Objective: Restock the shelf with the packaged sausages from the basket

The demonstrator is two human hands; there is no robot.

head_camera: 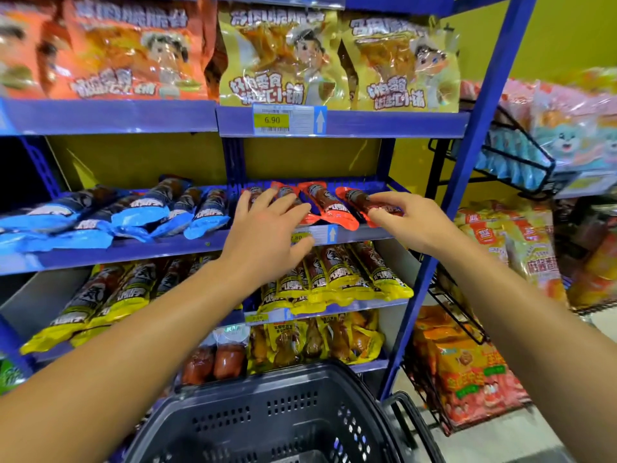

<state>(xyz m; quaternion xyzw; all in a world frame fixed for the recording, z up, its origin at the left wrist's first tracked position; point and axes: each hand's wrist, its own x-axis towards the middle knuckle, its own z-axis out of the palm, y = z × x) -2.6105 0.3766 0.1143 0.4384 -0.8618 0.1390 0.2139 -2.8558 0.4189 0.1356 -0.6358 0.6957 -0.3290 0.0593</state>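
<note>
The left hand (267, 225) lay spread, fingers straight, on red sausages (320, 203); the right hand (405, 222) pinched one beneath its fingertips, likely light, slick-wrapped, best gripped mid-length.

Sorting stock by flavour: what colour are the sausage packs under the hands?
Red, seen in the head view: the red packs lie under both hands.

Red glossy plastic-film sausage packs (329, 208) and blue glossy film sausage packs (140, 215) lie shiny, crinkled at the sealed ends, on a blue painted-metal shelf (110, 250), smooth with a slight sheen. Black matt moulded-plastic basket (287, 419), perforated walls; black thin wire metal side rack (521, 155); paper price label (287, 119) behind clear glossy strip.
</note>
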